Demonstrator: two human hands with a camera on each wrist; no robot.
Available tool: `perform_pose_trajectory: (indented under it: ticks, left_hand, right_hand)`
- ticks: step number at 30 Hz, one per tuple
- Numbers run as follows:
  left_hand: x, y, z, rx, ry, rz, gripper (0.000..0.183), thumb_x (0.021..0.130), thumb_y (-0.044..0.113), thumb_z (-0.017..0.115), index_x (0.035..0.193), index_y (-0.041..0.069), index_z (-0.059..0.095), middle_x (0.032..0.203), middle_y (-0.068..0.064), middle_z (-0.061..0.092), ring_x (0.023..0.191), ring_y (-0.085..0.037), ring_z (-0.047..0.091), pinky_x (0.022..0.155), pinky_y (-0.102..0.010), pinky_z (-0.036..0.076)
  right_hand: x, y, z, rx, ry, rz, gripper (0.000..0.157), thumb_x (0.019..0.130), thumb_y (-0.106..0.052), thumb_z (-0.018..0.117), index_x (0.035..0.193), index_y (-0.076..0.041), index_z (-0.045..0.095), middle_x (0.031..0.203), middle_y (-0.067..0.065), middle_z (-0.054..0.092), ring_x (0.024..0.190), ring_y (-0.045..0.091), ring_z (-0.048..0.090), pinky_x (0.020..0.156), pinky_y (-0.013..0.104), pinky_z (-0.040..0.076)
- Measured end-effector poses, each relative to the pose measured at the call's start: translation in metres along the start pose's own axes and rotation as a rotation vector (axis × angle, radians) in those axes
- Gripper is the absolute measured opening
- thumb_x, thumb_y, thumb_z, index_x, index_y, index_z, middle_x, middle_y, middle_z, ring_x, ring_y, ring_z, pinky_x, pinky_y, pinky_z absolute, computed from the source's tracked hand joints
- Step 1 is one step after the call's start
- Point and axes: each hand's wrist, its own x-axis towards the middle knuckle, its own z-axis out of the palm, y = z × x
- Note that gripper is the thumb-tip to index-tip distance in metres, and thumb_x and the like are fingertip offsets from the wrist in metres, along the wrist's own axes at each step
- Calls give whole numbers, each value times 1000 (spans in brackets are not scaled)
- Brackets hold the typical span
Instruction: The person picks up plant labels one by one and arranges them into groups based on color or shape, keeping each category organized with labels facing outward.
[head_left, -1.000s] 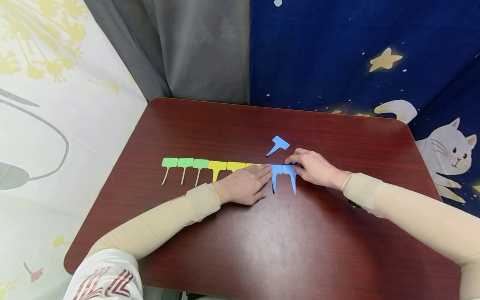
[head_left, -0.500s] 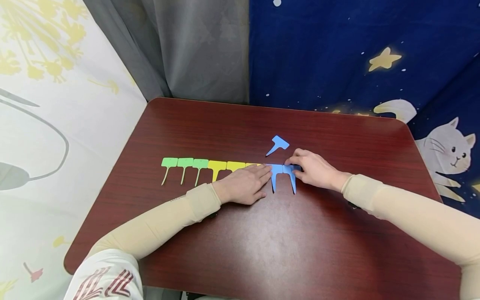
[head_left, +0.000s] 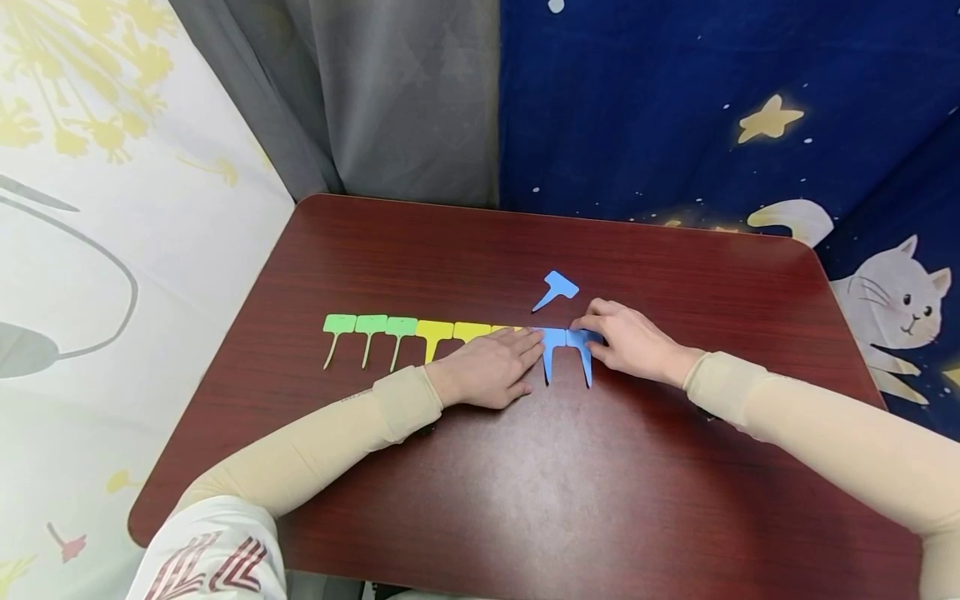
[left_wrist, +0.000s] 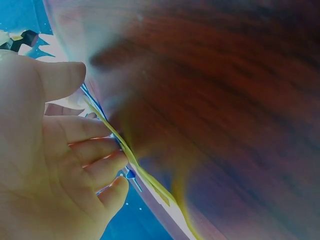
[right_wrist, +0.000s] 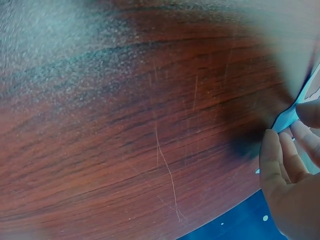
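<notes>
A row of T-shaped plant labels lies across the table in the head view: green labels (head_left: 340, 323) at the left, yellow labels (head_left: 435, 332) in the middle, two blue at the right end. My left hand (head_left: 491, 367) rests flat, fingers straight, over the yellow labels and the edge of the first blue label (head_left: 553, 338). It hides part of the yellow ones. With thumb and fingertips, my right hand (head_left: 633, 335) pinches the right side of the end blue label (head_left: 580, 340), which shows between them in the right wrist view. A loose blue label (head_left: 561, 287) lies tilted behind the row.
The labels lie on a dark red wooden table (head_left: 480, 500) with rounded corners. Behind its far edge hang a grey curtain (head_left: 412, 108) and a blue curtain (head_left: 637, 108) with stars and a cat. A white patterned cloth (head_left: 150, 250) hangs at the left.
Hardly anything differs. The end blue label has turned very slightly under my right hand; my left hand and the other labels stay in place.
</notes>
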Motion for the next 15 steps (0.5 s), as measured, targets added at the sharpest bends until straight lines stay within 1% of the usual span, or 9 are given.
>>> perform_pose_trajectory:
  ticks: [5,10,15]
  left_hand:
    - [0,-1,-1,-7,-6,-6,66,93,48,38,142,6,29,148,-11,22,135,-24,19,108,-40,15]
    - [0,-3,-5,-33,12,-1,66,92,49,38,142,6,29,148,-10,22,135,-23,20,108,-42,14]
    - [2,-1,-9,-56,-4,7,64,94,48,36,143,8,27,148,-9,21,135,-22,18,109,-41,13]
  right_hand:
    - [2,1,-1,3,16,15,29,81,-18,66,110,-14,65,90,-3,53,66,5,45,55,22,40]
    - [10,7,-10,20,70,72,24,84,-22,62,107,-17,65,91,-5,53,63,6,45,53,25,40]
    - [24,17,-19,50,83,158,26,83,-26,64,108,-18,65,92,-3,54,74,12,52,59,28,42]
